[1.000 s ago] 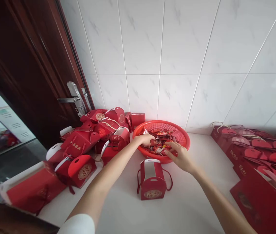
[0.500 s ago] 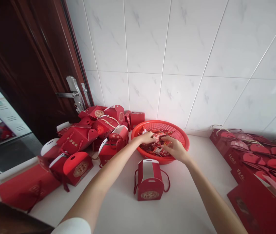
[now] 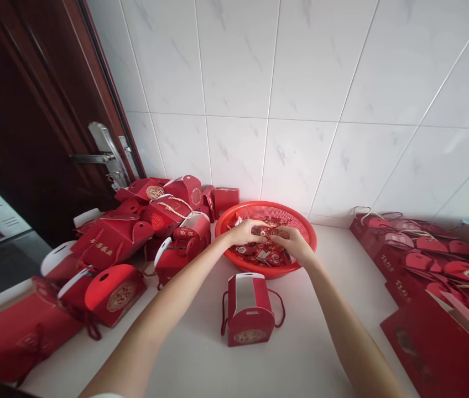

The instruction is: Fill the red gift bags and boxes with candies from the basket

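Observation:
A red plastic basket (image 3: pixel 309 249) holds many red-wrapped candies (image 3: pixel 264 256), with both of my hands over them. My left hand (image 3: pixel 246 232) is curled around red-wrapped candy, its thumb and fingers on either side of it. Facing it, my right hand (image 3: pixel 295 243) has its fingers bent together at the candies, close to my left fingertips. Just what lies under the right fingertips is partly hidden. In front of the basket stands a small red gift box (image 3: pixel 248 318) with its top open, gold print on its face and a red cord handle at each side.
Several red gift boxes (image 3: pixel 108 237) are heaped on the left of the white table (image 3: pixel 193 359). More red boxes (image 3: pixel 408 260) stand in rows at the right. A tiled wall (image 3: pixel 238 155) rises behind, and a dark door (image 3: pixel 43 99) with a metal handle is at the far left.
My hands have drawn closer together over the candies, the right fingers less spread than before. The whole view has shifted slightly, moving the boxes on the left toward the edge.

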`<state>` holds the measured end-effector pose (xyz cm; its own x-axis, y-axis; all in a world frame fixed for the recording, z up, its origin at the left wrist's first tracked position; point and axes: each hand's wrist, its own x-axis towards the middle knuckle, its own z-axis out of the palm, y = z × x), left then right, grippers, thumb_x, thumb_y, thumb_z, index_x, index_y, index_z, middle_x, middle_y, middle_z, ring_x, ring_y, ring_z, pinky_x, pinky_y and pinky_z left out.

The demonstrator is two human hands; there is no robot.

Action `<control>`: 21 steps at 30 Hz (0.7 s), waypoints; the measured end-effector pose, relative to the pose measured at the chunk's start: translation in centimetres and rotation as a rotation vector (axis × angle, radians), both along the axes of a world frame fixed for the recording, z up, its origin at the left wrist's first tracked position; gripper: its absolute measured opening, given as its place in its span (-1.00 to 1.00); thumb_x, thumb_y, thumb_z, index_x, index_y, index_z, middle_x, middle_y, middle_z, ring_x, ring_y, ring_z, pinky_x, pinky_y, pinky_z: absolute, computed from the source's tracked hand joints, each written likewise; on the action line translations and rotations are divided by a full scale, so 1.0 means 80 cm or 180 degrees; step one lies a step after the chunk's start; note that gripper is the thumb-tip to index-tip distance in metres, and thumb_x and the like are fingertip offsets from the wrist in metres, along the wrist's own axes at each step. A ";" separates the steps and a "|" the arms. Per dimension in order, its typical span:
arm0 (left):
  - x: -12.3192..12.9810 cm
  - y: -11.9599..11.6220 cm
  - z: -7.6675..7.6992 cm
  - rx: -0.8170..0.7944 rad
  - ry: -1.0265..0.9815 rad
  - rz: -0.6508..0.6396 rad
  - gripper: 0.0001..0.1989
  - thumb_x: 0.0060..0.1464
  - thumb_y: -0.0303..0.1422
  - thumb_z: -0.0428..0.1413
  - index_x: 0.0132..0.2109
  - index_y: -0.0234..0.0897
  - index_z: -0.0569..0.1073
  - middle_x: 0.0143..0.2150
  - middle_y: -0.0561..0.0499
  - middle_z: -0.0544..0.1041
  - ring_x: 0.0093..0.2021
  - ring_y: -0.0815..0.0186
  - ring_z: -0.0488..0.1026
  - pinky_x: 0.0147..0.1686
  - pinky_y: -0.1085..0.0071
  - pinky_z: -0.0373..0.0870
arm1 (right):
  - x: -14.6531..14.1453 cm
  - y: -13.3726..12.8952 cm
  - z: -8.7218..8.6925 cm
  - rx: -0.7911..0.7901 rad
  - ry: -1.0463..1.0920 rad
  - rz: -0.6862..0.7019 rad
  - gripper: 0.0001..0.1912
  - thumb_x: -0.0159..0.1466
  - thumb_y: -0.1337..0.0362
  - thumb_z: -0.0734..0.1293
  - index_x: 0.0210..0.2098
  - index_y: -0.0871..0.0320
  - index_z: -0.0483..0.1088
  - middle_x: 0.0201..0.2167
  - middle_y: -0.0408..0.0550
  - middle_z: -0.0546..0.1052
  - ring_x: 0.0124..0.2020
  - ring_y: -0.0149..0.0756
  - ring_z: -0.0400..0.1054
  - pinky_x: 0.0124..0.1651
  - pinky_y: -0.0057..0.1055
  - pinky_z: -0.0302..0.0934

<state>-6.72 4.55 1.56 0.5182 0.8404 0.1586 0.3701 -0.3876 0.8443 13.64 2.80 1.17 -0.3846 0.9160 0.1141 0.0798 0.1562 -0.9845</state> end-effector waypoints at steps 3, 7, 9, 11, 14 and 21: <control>0.000 0.002 -0.002 -0.0009 0.0032 0.0053 -0.45 -0.10 -0.16 0.34 0.02 -0.34 0.52 -0.18 -0.09 0.60 -0.17 0.18 0.52 -0.13 0.29 0.42 | 0.000 0.003 -0.003 0.0164 -0.0003 -0.0112 -0.72 0.01 0.09 0.46 -0.44 0.16 0.42 -0.53 -0.14 0.50 -0.45 -0.30 0.39 -0.40 -0.38 0.28; -0.001 0.007 -0.003 0.0118 0.0459 0.0427 -0.57 0.02 -0.26 0.23 0.03 -0.36 0.52 -0.12 -0.12 0.62 -0.11 0.18 0.54 -0.08 0.32 0.43 | 0.001 0.005 -0.003 -0.0026 0.0541 -0.0445 -0.67 0.00 0.05 0.46 -0.46 0.14 0.35 -0.49 -0.14 0.48 -0.42 -0.31 0.38 -0.36 -0.37 0.32; -0.003 0.010 -0.004 0.0195 0.1000 0.0540 -0.67 0.06 -0.35 0.17 -0.01 -0.31 0.56 -0.07 -0.09 0.63 -0.05 0.17 0.53 -0.02 0.34 0.41 | 0.002 0.004 0.000 -0.0192 0.0801 -0.0688 -0.67 -0.01 0.05 0.46 -0.45 0.13 0.33 -0.45 -0.13 0.49 -0.39 -0.30 0.40 -0.32 -0.36 0.35; -0.006 0.012 -0.006 0.0176 0.1453 0.0567 -0.74 0.03 -0.43 0.14 -0.11 -0.28 0.61 -0.11 -0.05 0.65 -0.08 0.17 0.55 -0.03 0.35 0.41 | 0.002 0.002 0.002 -0.0371 0.0980 -0.0885 -0.68 -0.01 0.08 0.45 -0.45 0.12 0.30 -0.43 -0.14 0.49 -0.38 -0.30 0.42 -0.30 -0.37 0.37; -0.012 0.015 -0.011 0.0076 0.1847 0.0627 -0.73 -0.05 -0.53 0.12 -0.19 -0.28 0.63 -0.18 -0.07 0.66 -0.16 0.16 0.56 -0.10 0.36 0.42 | 0.001 0.001 0.005 -0.0536 0.1027 -0.1010 -0.71 0.02 0.11 0.43 -0.42 0.09 0.27 -0.44 -0.14 0.50 -0.38 -0.28 0.43 -0.36 -0.38 0.35; -0.015 0.020 -0.017 0.0088 0.2571 0.0643 -0.64 -0.13 -0.56 0.12 -0.13 -0.28 0.59 -0.09 -0.12 0.63 -0.07 0.09 0.52 -0.10 0.38 0.41 | 0.001 0.001 0.004 -0.0608 0.1003 -0.1052 -0.72 0.08 0.08 0.37 -0.38 0.07 0.24 -0.42 -0.12 0.55 -0.38 -0.22 0.48 -0.42 -0.38 0.35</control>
<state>-7.91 6.11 0.19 0.3210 0.9307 -0.1752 0.9225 -0.2654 0.2802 13.73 2.86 1.53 -0.0438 0.9990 -0.0037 -0.2117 -0.0129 -0.9773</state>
